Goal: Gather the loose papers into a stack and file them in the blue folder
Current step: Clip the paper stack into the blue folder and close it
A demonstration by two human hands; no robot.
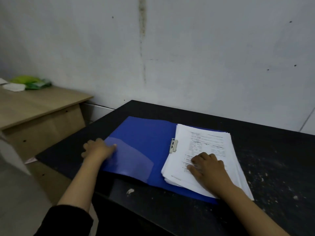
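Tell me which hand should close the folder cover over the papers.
Left. The left hand touches the outer edge of the open blue folder, thumb on its cover; the right hand rests on the papers, pinning them.

I count one blue folder [144,142], with one clear pocket [133,159] and one metal clip [173,145]. One stack of papers [204,143]; single sheets can't be tallied. Two hands: left hand [97,149], right hand [206,166]. Two worktops: black worktop [272,159], wooden worktop [34,106]. One green packet [32,82]. Two white scraps [14,87], kind unclear.
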